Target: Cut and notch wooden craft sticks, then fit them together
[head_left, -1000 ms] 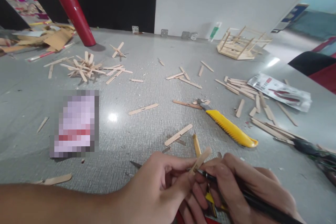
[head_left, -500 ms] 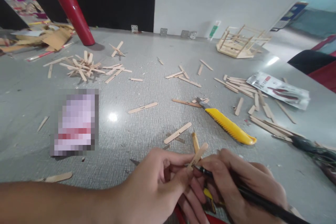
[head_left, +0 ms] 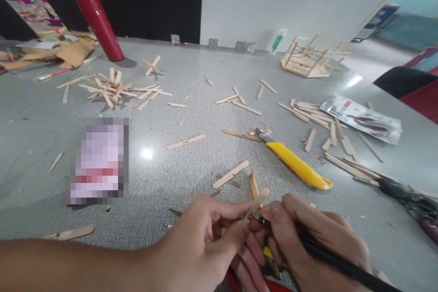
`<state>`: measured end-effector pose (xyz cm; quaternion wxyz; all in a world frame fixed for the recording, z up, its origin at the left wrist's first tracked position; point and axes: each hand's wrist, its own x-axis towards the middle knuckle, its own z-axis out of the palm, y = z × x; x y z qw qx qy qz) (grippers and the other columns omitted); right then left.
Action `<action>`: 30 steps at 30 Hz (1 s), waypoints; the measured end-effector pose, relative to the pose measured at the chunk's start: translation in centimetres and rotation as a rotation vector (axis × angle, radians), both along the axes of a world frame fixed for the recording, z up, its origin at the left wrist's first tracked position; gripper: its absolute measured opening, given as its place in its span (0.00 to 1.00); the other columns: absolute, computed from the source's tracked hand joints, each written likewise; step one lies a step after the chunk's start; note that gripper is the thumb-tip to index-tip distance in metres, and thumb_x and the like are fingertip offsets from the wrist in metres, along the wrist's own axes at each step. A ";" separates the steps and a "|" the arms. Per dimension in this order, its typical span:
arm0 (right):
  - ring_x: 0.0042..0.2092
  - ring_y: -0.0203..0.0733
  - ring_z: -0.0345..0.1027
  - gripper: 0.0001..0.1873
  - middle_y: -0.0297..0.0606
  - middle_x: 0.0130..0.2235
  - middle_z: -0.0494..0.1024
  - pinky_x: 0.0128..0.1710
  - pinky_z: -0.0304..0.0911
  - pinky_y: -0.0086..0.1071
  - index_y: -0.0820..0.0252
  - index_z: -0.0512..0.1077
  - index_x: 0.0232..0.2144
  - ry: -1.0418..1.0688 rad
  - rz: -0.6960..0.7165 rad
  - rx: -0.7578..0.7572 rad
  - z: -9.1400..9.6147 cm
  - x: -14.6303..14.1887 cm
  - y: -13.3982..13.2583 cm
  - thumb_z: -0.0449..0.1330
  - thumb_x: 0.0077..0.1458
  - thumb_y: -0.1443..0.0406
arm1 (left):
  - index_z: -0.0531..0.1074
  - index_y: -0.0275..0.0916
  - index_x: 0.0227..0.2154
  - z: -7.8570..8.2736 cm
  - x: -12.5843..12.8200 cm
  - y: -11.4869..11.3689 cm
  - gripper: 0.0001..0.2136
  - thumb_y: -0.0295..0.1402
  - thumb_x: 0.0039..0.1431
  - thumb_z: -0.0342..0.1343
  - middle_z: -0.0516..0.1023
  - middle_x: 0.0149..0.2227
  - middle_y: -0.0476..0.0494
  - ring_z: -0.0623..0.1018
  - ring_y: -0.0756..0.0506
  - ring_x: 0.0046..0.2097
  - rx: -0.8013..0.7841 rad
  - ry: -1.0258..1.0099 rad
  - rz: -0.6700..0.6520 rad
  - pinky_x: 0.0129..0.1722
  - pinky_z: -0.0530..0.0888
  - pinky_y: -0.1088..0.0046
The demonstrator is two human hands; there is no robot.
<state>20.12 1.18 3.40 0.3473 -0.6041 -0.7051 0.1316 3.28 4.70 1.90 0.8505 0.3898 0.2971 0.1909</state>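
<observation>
My left hand pinches a short wooden craft stick between thumb and fingers, low in the middle of the view. My right hand grips a black pen whose tip touches the lower part of that stick. Both hands hover just above the grey table. Something yellow and red shows under my fingers, mostly hidden.
A yellow utility knife lies just beyond my hands. Loose craft sticks are scattered widely, with a pile at the back left. A red bottle, a stick frame model, a plastic packet and dark pliers stand around.
My hands and the stick have stayed almost in place; the pen tip has shifted slightly along the stick. The view has drifted a little.
</observation>
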 end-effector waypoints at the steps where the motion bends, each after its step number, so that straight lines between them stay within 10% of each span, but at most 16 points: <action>1: 0.14 0.26 0.58 0.22 0.22 0.14 0.64 0.13 0.52 0.20 0.55 0.61 0.18 0.015 0.009 -0.002 0.0 0.0 0.0 0.54 0.67 0.67 | 0.73 0.33 0.35 0.0 0.0 0.0 0.26 0.57 0.58 0.60 0.73 0.22 0.48 0.75 0.52 0.24 -0.005 0.003 0.004 0.27 0.77 0.77; 30: 0.13 0.28 0.62 0.23 0.23 0.14 0.69 0.14 0.57 0.19 0.55 0.63 0.18 0.129 -0.055 -0.073 -0.3 0.0 -0.2 0.55 0.67 0.64 | 0.75 0.31 0.36 -0.1 0.2 -0.3 0.20 0.48 0.65 0.57 0.74 0.24 0.47 0.77 0.52 0.24 0.020 -0.010 0.028 0.27 0.78 0.76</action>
